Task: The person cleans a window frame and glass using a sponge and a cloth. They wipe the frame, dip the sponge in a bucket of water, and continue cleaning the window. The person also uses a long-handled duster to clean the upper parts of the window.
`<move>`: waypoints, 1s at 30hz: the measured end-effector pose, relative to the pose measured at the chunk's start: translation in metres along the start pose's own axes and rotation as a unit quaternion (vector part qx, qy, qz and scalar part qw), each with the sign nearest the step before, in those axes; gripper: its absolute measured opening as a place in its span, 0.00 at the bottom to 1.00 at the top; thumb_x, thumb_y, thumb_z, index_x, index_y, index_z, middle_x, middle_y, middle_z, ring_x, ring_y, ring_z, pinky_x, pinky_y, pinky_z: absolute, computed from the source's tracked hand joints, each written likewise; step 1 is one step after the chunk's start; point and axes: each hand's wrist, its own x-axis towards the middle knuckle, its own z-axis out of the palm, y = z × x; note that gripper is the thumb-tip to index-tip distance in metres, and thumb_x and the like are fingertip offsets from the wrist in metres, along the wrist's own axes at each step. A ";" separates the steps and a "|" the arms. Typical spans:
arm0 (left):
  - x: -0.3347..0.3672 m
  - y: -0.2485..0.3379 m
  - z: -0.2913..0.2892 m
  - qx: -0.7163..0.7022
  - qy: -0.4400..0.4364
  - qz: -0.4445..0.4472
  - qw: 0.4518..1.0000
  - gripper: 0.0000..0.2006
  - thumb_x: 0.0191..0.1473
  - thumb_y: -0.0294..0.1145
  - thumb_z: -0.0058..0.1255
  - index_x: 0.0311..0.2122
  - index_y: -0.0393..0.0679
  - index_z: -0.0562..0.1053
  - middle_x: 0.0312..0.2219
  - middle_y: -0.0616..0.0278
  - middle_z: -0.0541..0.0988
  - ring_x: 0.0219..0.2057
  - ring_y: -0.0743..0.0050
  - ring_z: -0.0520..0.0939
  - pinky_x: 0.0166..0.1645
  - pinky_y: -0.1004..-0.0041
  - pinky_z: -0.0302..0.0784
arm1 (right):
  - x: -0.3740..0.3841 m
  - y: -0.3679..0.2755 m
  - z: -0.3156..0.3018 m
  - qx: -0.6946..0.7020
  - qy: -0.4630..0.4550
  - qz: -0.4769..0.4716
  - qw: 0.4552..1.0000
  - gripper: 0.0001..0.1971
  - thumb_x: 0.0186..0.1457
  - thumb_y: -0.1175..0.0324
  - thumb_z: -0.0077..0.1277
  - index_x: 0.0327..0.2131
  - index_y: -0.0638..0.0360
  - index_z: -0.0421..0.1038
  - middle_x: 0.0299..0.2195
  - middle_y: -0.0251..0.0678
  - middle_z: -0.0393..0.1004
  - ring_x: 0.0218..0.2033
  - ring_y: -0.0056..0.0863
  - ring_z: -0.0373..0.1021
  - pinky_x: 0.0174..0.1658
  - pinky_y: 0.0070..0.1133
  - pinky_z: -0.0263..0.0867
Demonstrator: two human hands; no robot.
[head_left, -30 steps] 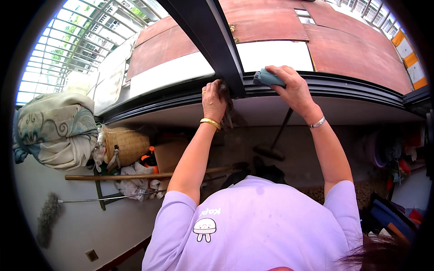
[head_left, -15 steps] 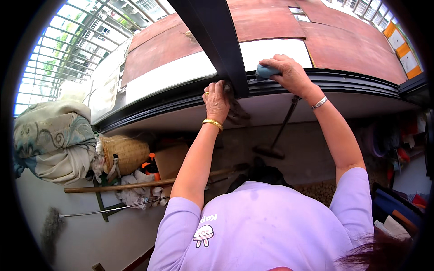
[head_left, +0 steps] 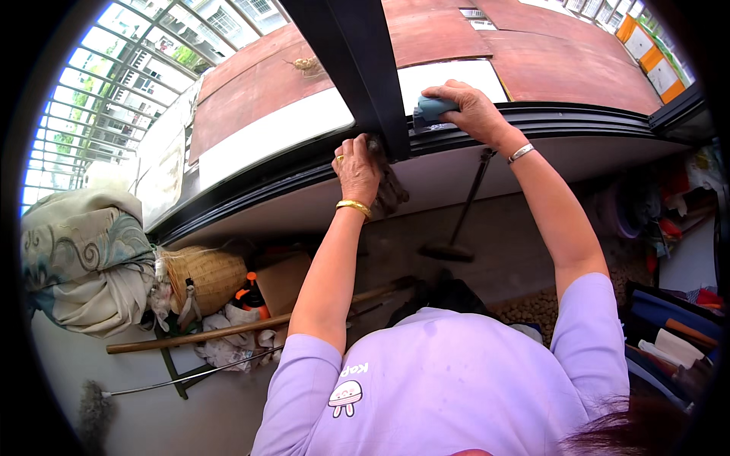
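Note:
My left hand [head_left: 356, 171] is closed on a dirty grey-brown rag [head_left: 390, 188], beside the foot of the dark upright window frame [head_left: 361, 53]. The rag hangs over the inner edge of the sill. In my right hand [head_left: 477, 114] is a small blue-handled brush [head_left: 435, 108], gripped by its handle. Its lower end points down into the black sliding-window track [head_left: 547, 118], just right of the upright; the tip is hard to make out.
Beyond the window lie reddish boards [head_left: 563, 64] and a barred cage [head_left: 99, 99]. Below stand a broom [head_left: 449, 249], a wicker basket [head_left: 204, 275] and an orange-capped bottle [head_left: 249, 295]. A wooden pole [head_left: 228, 327] and a feather duster [head_left: 95, 406] lie at left, near bundled cloth [head_left: 91, 251].
The view has shifted slightly. My right hand has moved a little left, nearer the upright, and the brush's lower end now shows over the track. More of the rag hangs below my left hand.

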 end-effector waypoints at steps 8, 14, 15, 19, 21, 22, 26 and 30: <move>0.007 0.002 0.004 -0.006 -0.004 -0.036 0.999 0.19 0.49 0.28 0.49 0.49 0.48 0.68 0.39 0.59 0.70 0.45 0.54 0.69 0.49 0.59 0.62 | 0.010 0.013 0.020 -0.093 -0.039 0.016 0.995 0.23 0.43 0.80 0.56 0.45 0.47 0.73 0.33 0.33 0.70 0.38 0.35 0.68 0.44 0.26 0.67; 0.019 0.020 0.016 -0.046 0.076 -0.204 0.975 0.13 0.45 0.34 0.46 0.39 0.48 0.73 0.36 0.61 0.74 0.43 0.55 0.72 0.48 0.59 0.63 | 0.009 0.007 0.002 -0.040 -0.016 -0.010 0.999 0.23 0.42 0.79 0.58 0.45 0.51 0.73 0.34 0.34 0.70 0.40 0.34 0.67 0.46 0.26 0.65; 0.019 0.022 0.019 -0.035 0.086 -0.208 0.974 0.13 0.45 0.34 0.46 0.39 0.48 0.73 0.36 0.61 0.74 0.43 0.55 0.72 0.48 0.60 0.63 | 0.007 0.009 0.014 -0.033 0.010 -0.040 0.999 0.24 0.40 0.80 0.59 0.45 0.51 0.72 0.34 0.35 0.70 0.40 0.36 0.67 0.46 0.27 0.65; 0.017 0.026 0.023 0.066 0.108 -0.167 0.978 0.14 0.42 0.31 0.51 0.38 0.47 0.72 0.34 0.62 0.73 0.42 0.57 0.71 0.47 0.60 0.63 | 0.001 0.016 0.041 -0.026 0.038 -0.078 0.996 0.25 0.39 0.81 0.57 0.45 0.50 0.72 0.31 0.37 0.68 0.38 0.38 0.67 0.44 0.29 0.65; 0.011 0.027 0.025 0.131 0.110 -0.132 0.976 0.15 0.39 0.27 0.54 0.37 0.46 0.70 0.34 0.61 0.70 0.41 0.56 0.71 0.47 0.60 0.63 | 0.003 0.029 0.025 -0.048 -0.019 -0.096 0.994 0.22 0.41 0.80 0.53 0.43 0.50 0.73 0.32 0.37 0.69 0.38 0.39 0.67 0.43 0.30 0.66; 0.011 0.024 0.024 0.133 0.112 -0.125 0.977 0.15 0.38 0.27 0.54 0.36 0.46 0.69 0.34 0.61 0.70 0.41 0.56 0.70 0.47 0.60 0.63 | 0.006 0.032 0.013 -0.060 -0.046 -0.105 0.992 0.20 0.43 0.80 0.52 0.43 0.50 0.73 0.32 0.38 0.69 0.38 0.39 0.67 0.42 0.30 0.66; 0.004 0.022 0.025 0.139 0.119 -0.114 0.977 0.13 0.37 0.26 0.53 0.33 0.45 0.67 0.34 0.60 0.69 0.42 0.54 0.70 0.47 0.59 0.62 | 0.005 0.052 -0.032 -0.121 -0.132 -0.034 0.983 0.24 0.41 0.79 0.56 0.46 0.50 0.72 0.33 0.36 0.70 0.37 0.37 0.66 0.43 0.29 0.66; 0.005 0.018 0.026 0.137 0.107 -0.122 0.977 0.14 0.37 0.26 0.52 0.33 0.45 0.67 0.34 0.58 0.69 0.43 0.53 0.69 0.46 0.59 0.62 | 0.004 0.026 -0.020 0.031 -0.050 -0.058 0.997 0.23 0.42 0.79 0.56 0.46 0.52 0.72 0.34 0.37 0.70 0.38 0.38 0.66 0.43 0.29 0.65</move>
